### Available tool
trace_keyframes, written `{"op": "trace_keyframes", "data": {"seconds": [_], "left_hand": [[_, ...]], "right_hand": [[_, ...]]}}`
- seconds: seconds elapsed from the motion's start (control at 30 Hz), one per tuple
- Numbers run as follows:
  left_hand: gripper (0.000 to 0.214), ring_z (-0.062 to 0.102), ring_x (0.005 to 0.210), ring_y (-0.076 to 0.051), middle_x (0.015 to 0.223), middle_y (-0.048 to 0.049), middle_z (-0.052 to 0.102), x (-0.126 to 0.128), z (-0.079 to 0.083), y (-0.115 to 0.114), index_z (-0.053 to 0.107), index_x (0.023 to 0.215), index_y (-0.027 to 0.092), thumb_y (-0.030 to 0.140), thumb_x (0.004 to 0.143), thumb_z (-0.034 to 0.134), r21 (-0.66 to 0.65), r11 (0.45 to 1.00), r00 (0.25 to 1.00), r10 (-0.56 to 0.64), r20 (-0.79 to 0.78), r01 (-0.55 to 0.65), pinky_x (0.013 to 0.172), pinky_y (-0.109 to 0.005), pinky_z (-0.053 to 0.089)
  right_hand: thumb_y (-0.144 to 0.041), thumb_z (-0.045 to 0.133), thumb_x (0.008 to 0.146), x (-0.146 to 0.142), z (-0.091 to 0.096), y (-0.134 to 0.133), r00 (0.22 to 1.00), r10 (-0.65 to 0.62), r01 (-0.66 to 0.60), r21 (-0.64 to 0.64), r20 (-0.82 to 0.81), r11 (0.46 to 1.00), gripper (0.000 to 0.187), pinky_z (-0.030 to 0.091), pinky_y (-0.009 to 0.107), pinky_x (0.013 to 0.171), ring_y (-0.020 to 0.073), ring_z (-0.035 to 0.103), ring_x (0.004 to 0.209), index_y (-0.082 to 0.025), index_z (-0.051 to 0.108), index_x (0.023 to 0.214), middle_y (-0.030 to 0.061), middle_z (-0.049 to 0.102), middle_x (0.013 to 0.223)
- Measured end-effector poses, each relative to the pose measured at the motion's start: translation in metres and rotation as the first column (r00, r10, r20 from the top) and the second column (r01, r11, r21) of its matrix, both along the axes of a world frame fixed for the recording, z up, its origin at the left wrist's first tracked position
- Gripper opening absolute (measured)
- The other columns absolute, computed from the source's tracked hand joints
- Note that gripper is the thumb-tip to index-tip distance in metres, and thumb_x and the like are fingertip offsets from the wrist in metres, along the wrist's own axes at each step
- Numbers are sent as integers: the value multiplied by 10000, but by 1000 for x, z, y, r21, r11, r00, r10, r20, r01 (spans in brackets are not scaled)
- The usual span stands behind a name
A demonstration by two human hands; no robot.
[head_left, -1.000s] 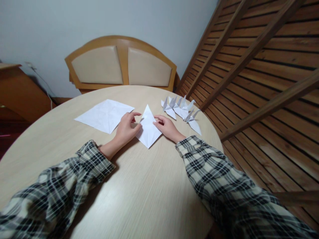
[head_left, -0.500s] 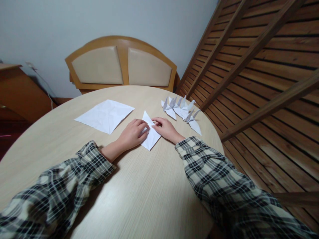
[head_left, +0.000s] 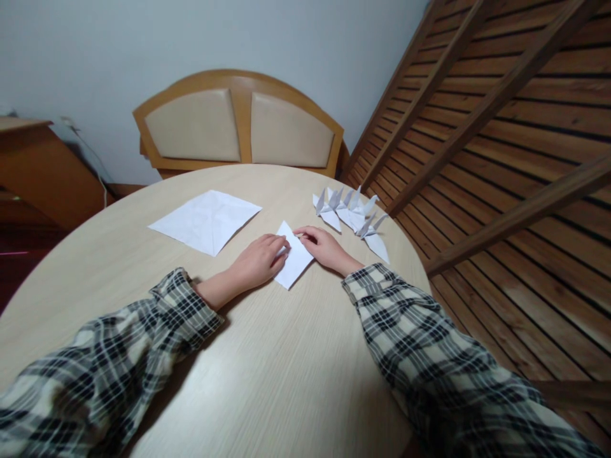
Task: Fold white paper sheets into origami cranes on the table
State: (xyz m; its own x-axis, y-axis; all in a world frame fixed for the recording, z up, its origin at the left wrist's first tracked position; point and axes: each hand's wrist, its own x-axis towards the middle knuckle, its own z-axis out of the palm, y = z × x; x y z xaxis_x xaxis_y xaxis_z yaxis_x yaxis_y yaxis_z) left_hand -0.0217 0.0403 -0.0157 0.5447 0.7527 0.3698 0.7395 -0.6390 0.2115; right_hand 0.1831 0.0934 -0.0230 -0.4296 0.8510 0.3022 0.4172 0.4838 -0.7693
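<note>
Between my hands a small folded sheet of white paper [head_left: 294, 266] lies on the round table [head_left: 267, 356], one corner toward me. My left hand [head_left: 260, 259] grips its left side, fingers curled at the edge. On the far right side, my right hand [head_left: 324, 247] pinches the paper with thumb and forefinger. The fingers partly cover the folds. Off to the left is a flat stack or sheet of larger white paper [head_left: 207, 219]. Several folded white paper cranes [head_left: 353, 213] stand close together beyond my right hand.
A headboard with padded cream panels [head_left: 292, 127] stands behind the table against the wall. Slatted wood [head_left: 501, 159] rises along the table's right side. A brown wooden cabinet [head_left: 48, 178] is at the far left, with a cable beside it.
The folded paper's far tip now reaches less far, and its near face looks smoother. Both hands stay on the paper with small finger shifts. The view has moved slightly.
</note>
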Motion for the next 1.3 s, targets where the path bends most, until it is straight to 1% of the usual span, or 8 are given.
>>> {"op": "trace_keyframes", "data": {"seconds": [0.13,0.43,0.63,0.8,1.03,1.1,1.2,1.3], "left_hand": [[225,614,1042,-275,1090,-165,666,0,0,1,591,1076,133,273,958,459,-10,1000,1000,8,0,-8,965,-461,497],[237,624,1048,-276,1105,-155,669,1,2,-1,578,1111,157,278,948,454,-26,999,999,24,25,-23,953,-471,508],[241,623,1041,-278,1088,-153,666,0,1,-1,578,1109,160,285,953,444,-25,1000,999,13,32,-12,933,-474,511],[230,618,1050,-278,1069,-143,673,-1,1,-1,589,1090,163,276,954,443,-27,1000,999,4,32,-3,956,-481,502],[223,621,1038,-274,1057,-136,676,0,3,-2,595,1068,160,281,958,444,-30,1000,1000,9,8,-9,965,-475,499],[239,618,1050,-282,1086,-147,671,1,5,-2,594,1077,155,312,955,462,-42,999,1000,17,-1,-17,970,-477,493],[328,606,1073,-311,1142,-169,655,2,7,-4,585,1107,151,417,924,530,-63,998,999,31,-9,-31,954,-490,492],[398,599,1063,-323,1133,-159,655,3,10,-6,574,1125,168,486,887,575,-79,997,1000,25,3,-24,931,-500,492]], "right_hand": [[-155,507,908,5,1,1,999,50,-50,-28,-3,998,242,495,339,845,185,634,942,-150,690,1066,102,709,1060],[-169,546,908,17,8,4,986,168,-168,-96,-13,981,204,480,364,942,173,637,1006,-177,689,1053,75,710,1095],[-157,596,870,23,8,6,973,221,-230,-182,-68,956,245,504,373,930,166,652,982,-176,678,1100,77,713,1083],[-120,597,856,27,13,6,969,248,-246,-165,-7,955,204,470,373,985,165,649,1015,-192,722,1000,58,725,1069],[-86,589,848,31,18,8,963,264,-253,-148,57,956,226,462,360,974,161,651,986,-222,750,928,30,736,1019],[-95,590,852,31,18,8,963,264,-254,-159,47,954,221,465,364,972,162,654,986,-225,749,933,29,738,1019],[-110,589,860,32,17,8,963,268,-260,-162,31,952,211,466,365,977,162,658,992,-222,745,948,32,740,1028],[-126,591,864,32,17,8,961,276,-267,-155,38,951,206,462,371,989,163,658,1001,-224,744,960,31,739,1040]]}}
